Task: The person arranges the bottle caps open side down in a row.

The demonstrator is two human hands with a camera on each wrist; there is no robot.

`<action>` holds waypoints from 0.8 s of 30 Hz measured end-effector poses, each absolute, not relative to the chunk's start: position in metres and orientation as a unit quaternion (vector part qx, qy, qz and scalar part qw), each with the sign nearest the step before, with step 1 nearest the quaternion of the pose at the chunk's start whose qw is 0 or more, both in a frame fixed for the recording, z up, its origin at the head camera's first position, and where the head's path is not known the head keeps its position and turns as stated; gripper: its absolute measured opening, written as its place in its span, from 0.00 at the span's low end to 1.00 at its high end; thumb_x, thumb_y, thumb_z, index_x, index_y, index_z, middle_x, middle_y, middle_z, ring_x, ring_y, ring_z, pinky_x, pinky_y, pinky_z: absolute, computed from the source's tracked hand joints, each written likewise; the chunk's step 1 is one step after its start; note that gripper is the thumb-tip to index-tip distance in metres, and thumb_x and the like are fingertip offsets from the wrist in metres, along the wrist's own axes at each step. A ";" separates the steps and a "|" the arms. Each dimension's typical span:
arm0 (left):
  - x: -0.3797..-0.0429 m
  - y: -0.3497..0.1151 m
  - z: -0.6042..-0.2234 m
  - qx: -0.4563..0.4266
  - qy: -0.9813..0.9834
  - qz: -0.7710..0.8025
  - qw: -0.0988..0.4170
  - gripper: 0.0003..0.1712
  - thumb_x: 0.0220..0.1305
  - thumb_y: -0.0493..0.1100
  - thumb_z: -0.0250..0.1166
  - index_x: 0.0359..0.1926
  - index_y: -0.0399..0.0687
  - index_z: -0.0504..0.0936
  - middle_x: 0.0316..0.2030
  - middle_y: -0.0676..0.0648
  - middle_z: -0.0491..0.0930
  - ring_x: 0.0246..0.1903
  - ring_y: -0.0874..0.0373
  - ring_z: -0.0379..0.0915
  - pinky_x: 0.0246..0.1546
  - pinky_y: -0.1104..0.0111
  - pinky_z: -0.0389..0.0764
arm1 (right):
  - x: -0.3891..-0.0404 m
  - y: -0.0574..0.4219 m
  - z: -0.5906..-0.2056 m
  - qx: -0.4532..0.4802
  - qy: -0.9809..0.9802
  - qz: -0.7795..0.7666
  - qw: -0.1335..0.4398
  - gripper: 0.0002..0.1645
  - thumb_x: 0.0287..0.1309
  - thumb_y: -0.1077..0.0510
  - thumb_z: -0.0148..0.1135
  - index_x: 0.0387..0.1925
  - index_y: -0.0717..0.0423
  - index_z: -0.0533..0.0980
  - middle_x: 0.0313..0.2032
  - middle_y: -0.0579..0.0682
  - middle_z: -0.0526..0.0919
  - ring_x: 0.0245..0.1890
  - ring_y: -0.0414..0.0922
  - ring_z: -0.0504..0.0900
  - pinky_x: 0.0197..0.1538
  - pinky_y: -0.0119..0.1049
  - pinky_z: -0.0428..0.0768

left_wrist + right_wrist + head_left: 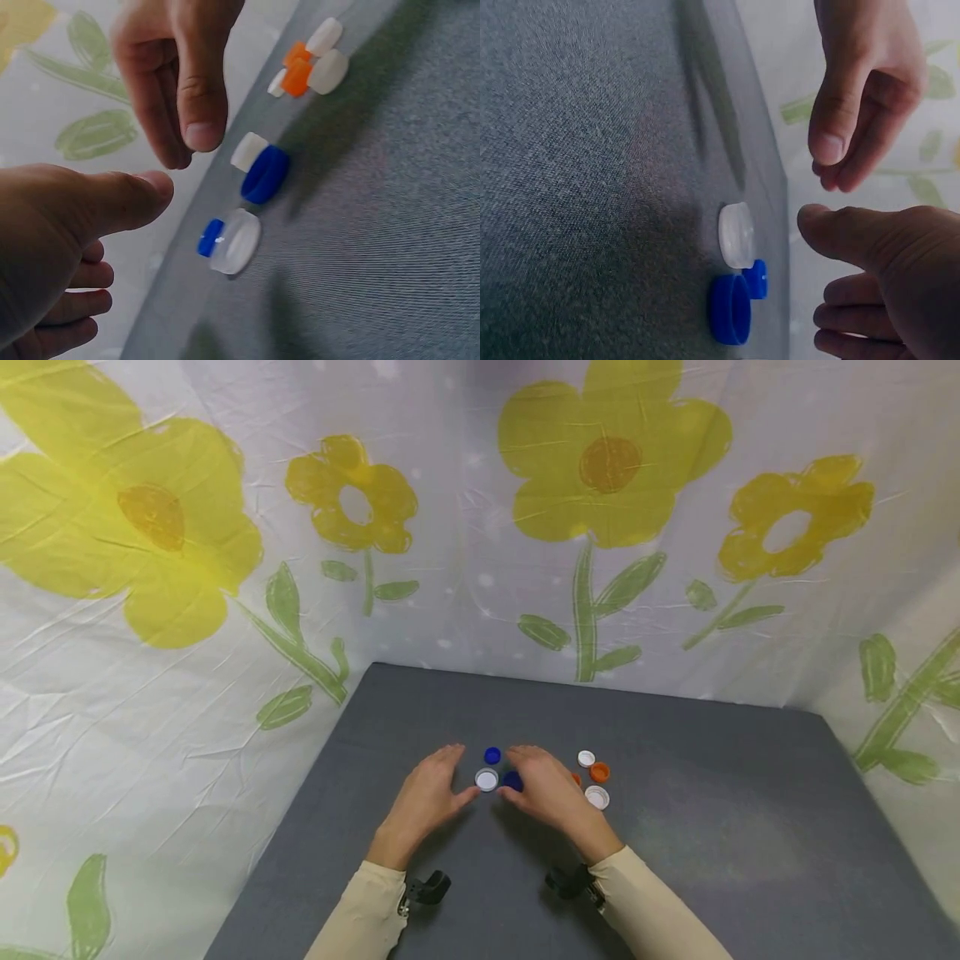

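Observation:
My left hand [427,793] is held over the dark grey table, fingers extended and nothing in its grasp. Opposite it, my right hand [551,789] hovers with relaxed fingers, also holding nothing. Between them lie a clear-and-white bottle cap [487,779], a small blue cap [492,755] and a larger dark blue cap [513,782], partly covered by the right hand in the head view. The left wrist view shows the big blue cap [265,175] beside a white cap [248,151]. In the right wrist view, the clear cap [736,235] stands below both thumbs.
Right of the right hand sits a group of caps, with a white cap [587,758], an orange cap [599,772] and a larger white cap [597,797]. A flower-printed curtain [465,568] hangs behind the grey table [705,810] and along its sides.

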State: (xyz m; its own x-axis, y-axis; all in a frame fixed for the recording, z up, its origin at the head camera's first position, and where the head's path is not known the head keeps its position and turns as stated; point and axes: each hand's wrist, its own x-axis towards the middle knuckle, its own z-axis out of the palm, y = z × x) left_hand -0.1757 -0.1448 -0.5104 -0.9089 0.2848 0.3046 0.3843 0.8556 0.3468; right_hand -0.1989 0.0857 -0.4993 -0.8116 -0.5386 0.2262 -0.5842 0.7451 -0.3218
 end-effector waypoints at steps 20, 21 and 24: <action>-0.223 -0.141 -0.595 -0.233 -0.938 -0.216 0.138 0.33 0.62 0.49 0.82 0.59 0.32 0.84 0.54 0.34 0.88 0.55 0.39 0.87 0.58 0.48 0.86 | -0.214 0.070 -0.522 0.310 -0.936 0.153 0.057 0.21 0.58 0.52 0.84 0.43 0.63 0.88 0.45 0.57 0.90 0.46 0.56 0.90 0.52 0.52 0.87; -0.223 -0.141 -0.598 -0.230 -0.937 -0.227 0.137 0.33 0.60 0.48 0.83 0.59 0.31 0.84 0.54 0.33 0.88 0.56 0.38 0.87 0.58 0.47 0.85 | -0.214 0.069 -0.523 0.310 -0.937 0.152 0.058 0.20 0.58 0.52 0.84 0.42 0.63 0.88 0.44 0.56 0.90 0.45 0.55 0.89 0.51 0.52 0.87; -0.224 -0.141 -0.606 -0.218 -0.940 -0.227 0.131 0.33 0.58 0.46 0.84 0.59 0.32 0.85 0.54 0.34 0.89 0.56 0.38 0.87 0.60 0.47 0.85 | -0.213 0.067 -0.527 0.314 -0.936 0.146 0.067 0.17 0.56 0.53 0.85 0.37 0.62 0.87 0.40 0.55 0.88 0.42 0.53 0.88 0.47 0.51 0.87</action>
